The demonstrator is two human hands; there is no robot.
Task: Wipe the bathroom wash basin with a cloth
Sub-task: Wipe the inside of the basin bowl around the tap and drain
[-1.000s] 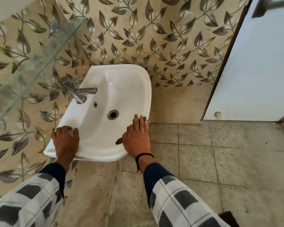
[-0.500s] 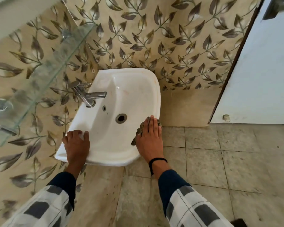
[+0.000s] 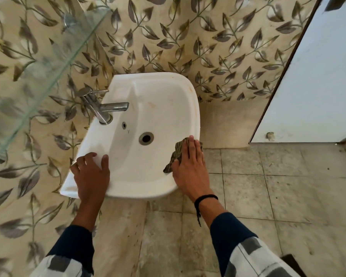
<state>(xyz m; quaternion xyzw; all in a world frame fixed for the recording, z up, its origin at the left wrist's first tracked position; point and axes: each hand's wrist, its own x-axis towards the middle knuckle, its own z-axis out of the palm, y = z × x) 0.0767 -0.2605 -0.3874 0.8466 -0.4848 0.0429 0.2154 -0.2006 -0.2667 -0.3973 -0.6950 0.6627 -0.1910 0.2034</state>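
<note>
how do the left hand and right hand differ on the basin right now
The left hand grips the wash basin at its near-left corner with bent fingers; the right hand lies flat on the right rim. The right hand presses the cloth; the left hand holds none. Only the right hand's wrist wears a black band. Both touch the rim.

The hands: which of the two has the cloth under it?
The right hand: its flat fingers press the brown cloth on the right rim of the basin. The left hand only holds the near-left rim, with no cloth.
</note>
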